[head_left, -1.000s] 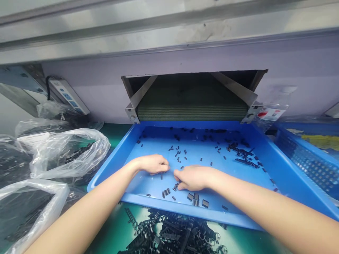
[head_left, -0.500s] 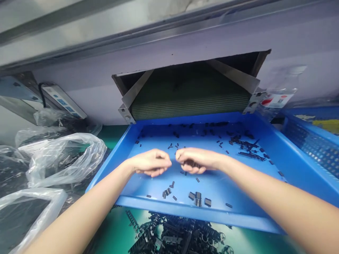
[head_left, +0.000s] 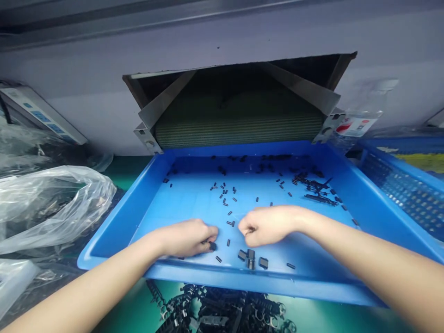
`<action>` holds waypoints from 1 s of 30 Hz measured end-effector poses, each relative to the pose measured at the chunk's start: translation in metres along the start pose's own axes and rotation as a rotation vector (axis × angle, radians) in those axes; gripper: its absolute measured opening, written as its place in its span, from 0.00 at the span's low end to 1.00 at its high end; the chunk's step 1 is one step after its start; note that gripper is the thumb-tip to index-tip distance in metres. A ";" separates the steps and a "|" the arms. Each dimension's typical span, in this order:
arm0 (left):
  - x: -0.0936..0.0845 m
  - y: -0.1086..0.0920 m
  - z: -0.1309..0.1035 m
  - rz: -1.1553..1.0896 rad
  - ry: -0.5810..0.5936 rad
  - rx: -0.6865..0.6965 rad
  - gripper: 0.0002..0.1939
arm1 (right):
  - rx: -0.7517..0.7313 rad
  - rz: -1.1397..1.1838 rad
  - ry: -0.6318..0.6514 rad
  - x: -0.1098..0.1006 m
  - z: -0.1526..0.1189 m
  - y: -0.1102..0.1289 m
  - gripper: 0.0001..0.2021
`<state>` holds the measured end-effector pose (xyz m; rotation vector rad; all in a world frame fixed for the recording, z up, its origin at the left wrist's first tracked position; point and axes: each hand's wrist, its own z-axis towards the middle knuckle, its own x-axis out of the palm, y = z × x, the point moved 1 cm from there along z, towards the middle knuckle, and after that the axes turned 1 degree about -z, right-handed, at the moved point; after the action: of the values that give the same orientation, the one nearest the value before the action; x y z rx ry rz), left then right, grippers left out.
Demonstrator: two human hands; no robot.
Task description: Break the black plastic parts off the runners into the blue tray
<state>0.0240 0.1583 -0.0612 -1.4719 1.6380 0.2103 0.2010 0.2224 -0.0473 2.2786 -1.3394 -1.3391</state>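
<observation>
Both hands are over the blue tray (head_left: 138,203), in which small black plastic pieces lie scattered. Near the tray's front edge, my left hand (head_left: 190,238) pinches a small black plastic piece (head_left: 212,246) between thumb and fingers. My right hand (head_left: 268,226) is closed in a fist to the right of it; what it holds, if anything, is hidden by the fingers. Just in front of the right hand lie a few larger black blocks (head_left: 250,259). Behind the hands, several tiny black pieces (head_left: 230,223) are spread over the tray floor.
A dark green conveyor belt (head_left: 239,125) ends above the tray's far side. Black plastic parts (head_left: 222,310) are heaped on the green table before the tray. Clear plastic bags (head_left: 58,203) stand at left. At right are a clear bottle (head_left: 360,120) and a blue perforated basket (head_left: 405,194).
My left hand has come down toward the tray's front edge and closed on a black piece there. My right hand has curled tighter and lowered slightly. More tiny pieces now lie mid-tray. The view has shifted.
</observation>
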 end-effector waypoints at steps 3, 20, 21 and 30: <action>-0.005 -0.002 0.004 -0.051 -0.076 0.051 0.09 | 0.110 -0.141 0.094 0.003 -0.003 0.007 0.12; -0.002 -0.038 0.052 -0.063 -0.020 0.081 0.08 | 0.254 0.056 0.326 0.015 0.011 -0.009 0.14; -0.004 -0.035 0.054 -0.043 -0.082 0.061 0.08 | 0.260 0.048 0.258 0.011 0.011 -0.012 0.14; -0.029 -0.009 0.057 -0.412 -0.247 -0.115 0.14 | 0.387 0.111 -0.095 -0.025 -0.016 -0.056 0.10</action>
<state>0.0564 0.2130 -0.0710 -1.7581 1.1153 0.2459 0.2425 0.2698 -0.0535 2.3490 -1.8696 -1.2563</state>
